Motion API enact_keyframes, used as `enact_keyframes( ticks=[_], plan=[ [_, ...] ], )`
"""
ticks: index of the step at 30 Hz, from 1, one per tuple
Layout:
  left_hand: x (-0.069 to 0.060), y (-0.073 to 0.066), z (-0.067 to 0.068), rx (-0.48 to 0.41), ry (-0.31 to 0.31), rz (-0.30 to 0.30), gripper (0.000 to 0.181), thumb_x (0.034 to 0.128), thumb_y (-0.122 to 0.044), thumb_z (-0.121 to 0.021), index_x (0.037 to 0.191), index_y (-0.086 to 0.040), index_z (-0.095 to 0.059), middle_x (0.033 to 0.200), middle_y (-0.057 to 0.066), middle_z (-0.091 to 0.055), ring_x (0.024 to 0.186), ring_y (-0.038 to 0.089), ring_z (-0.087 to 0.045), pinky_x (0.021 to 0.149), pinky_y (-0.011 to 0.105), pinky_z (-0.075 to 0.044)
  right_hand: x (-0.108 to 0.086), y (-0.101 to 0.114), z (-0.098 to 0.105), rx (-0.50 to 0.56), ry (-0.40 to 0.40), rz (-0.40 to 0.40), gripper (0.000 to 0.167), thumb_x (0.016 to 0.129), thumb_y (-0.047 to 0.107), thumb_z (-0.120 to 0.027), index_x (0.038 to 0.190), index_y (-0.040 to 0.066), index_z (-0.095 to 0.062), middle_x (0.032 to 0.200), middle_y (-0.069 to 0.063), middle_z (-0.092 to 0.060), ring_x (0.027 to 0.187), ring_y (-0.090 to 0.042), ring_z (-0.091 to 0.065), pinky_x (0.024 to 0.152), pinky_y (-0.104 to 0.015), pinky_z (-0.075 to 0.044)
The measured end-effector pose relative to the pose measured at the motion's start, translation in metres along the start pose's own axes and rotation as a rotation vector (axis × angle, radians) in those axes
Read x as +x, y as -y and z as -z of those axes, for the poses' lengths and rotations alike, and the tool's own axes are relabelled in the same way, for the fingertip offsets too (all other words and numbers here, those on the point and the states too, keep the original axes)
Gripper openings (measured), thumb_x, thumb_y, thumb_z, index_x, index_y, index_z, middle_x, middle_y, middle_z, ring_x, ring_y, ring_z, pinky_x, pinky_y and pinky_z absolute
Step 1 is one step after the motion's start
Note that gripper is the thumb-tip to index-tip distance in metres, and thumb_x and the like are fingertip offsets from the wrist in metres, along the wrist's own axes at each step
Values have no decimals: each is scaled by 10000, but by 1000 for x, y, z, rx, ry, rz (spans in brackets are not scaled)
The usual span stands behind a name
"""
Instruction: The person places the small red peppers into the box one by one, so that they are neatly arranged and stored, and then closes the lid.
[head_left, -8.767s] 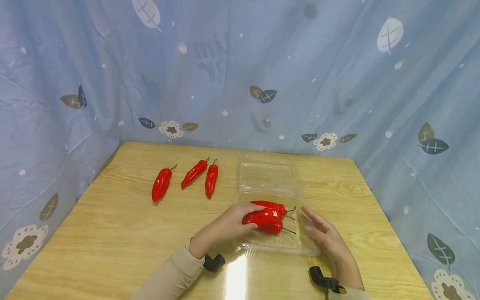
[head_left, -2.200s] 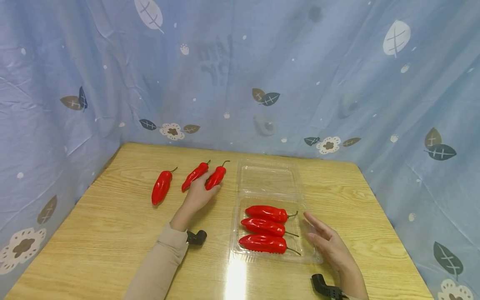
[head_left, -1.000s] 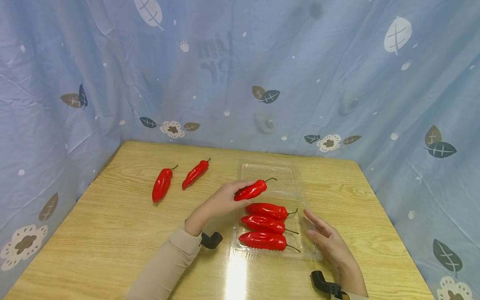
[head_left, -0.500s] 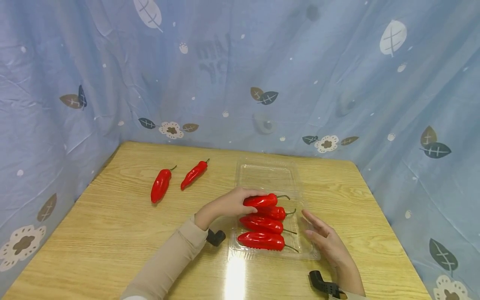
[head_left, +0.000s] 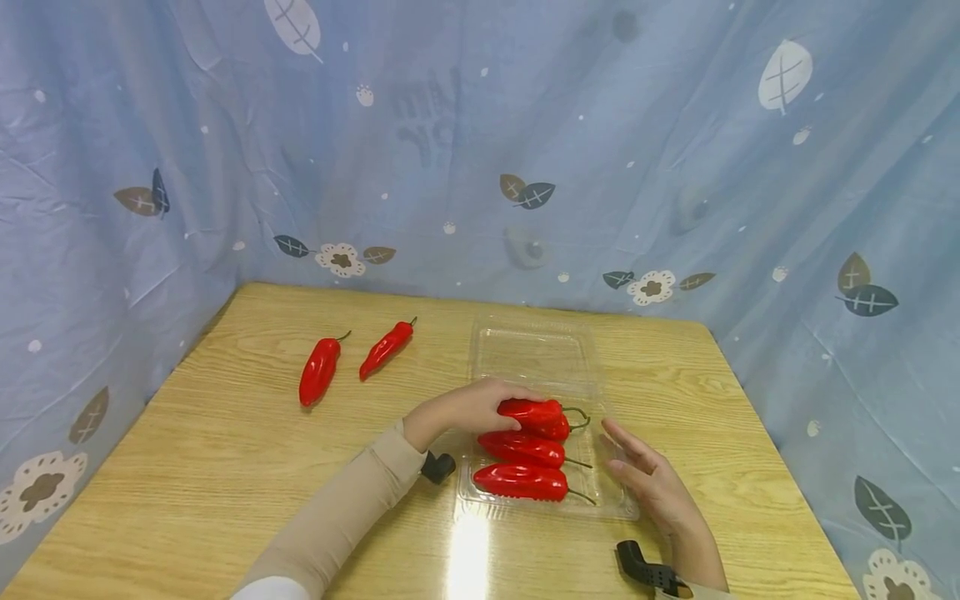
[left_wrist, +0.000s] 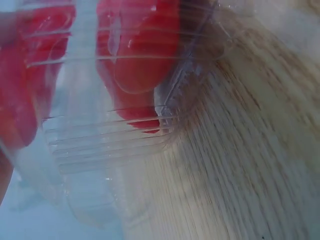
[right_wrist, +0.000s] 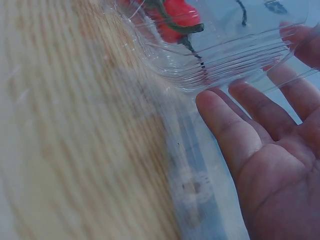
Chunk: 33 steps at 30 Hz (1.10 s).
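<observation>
In the head view my left hand [head_left: 487, 406] grips a red pepper [head_left: 531, 411] at the back of the clear plastic box's lower half [head_left: 600, 492]. That pepper lies against another one, mostly covered by it. Two more peppers, a middle one [head_left: 522, 448] and a front one [head_left: 520, 482], lie side by side in the box, stems to the right. My right hand [head_left: 663, 492] is beside the box's right edge, fingers extended; in the right wrist view its fingertips are at the ribbed plastic wall [right_wrist: 235, 67]. The left wrist view shows red peppers [left_wrist: 145, 45] through clear plastic.
Two loose red peppers lie on the wooden table [head_left: 225, 467] at the back left, one plump [head_left: 320, 371] and one slimmer [head_left: 387, 349]. The box's clear lid [head_left: 534, 354] lies open behind its lower half. A blue patterned curtain [head_left: 450, 150] surrounds the table's back and sides.
My left hand has picked up a pepper from the back left, carried it right into the box and lowered it against the rear pepper. The right hand has stayed almost still.
</observation>
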<state>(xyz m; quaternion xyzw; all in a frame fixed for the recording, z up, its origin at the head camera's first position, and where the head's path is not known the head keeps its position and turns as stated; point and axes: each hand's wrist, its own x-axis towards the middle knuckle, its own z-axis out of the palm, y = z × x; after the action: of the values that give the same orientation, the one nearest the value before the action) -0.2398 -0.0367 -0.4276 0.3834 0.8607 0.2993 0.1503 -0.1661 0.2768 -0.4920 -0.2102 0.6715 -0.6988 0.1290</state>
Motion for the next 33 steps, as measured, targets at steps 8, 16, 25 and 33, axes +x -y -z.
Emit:
enact_keyframes(
  ticks=[8, 16, 25, 33],
  plan=[
    [8, 2, -1, 39, 5, -17, 560, 871, -115, -672, 1388, -247, -500, 1391, 1, -527, 1286, 166, -480, 1068, 299, -392, 0, 0, -1, -1, -4, 9, 564, 956, -49, -436, 1448, -127, -172, 1496, 129, -352, 1310, 7, -407, 992, -174, -424],
    [13, 9, -8, 56, -26, -46, 577, 857, -102, -686, 1383, -256, -505, 1400, -10, -517, 1306, 163, -462, 1079, 303, -380, 0, 0, -1, -9, -11, 10, 560, 954, -50, -438, 1444, -133, -179, 1504, 103, -349, 1311, 5, -407, 990, -177, -429],
    [13, 9, -10, 40, -44, -14, 607, 830, -126, -722, 1380, -267, -507, 1408, -11, -510, 1302, 164, -468, 1077, 301, -384, 0, 0, -1, -13, -15, 6, 565, 957, -41, -439, 1444, -137, -170, 1518, 78, -331, 1309, 4, -407, 990, -176, -428],
    [13, 10, -12, 49, -76, -26, 602, 835, -113, -713, 1384, -239, -504, 1410, -18, -506, 1308, 163, -463, 1083, 304, -377, 0, -1, 0, 14, -11, -1, 561, 956, -52, -433, 1451, -120, -179, 1472, 160, -353, 1316, -5, -404, 989, -174, -430]
  ],
)
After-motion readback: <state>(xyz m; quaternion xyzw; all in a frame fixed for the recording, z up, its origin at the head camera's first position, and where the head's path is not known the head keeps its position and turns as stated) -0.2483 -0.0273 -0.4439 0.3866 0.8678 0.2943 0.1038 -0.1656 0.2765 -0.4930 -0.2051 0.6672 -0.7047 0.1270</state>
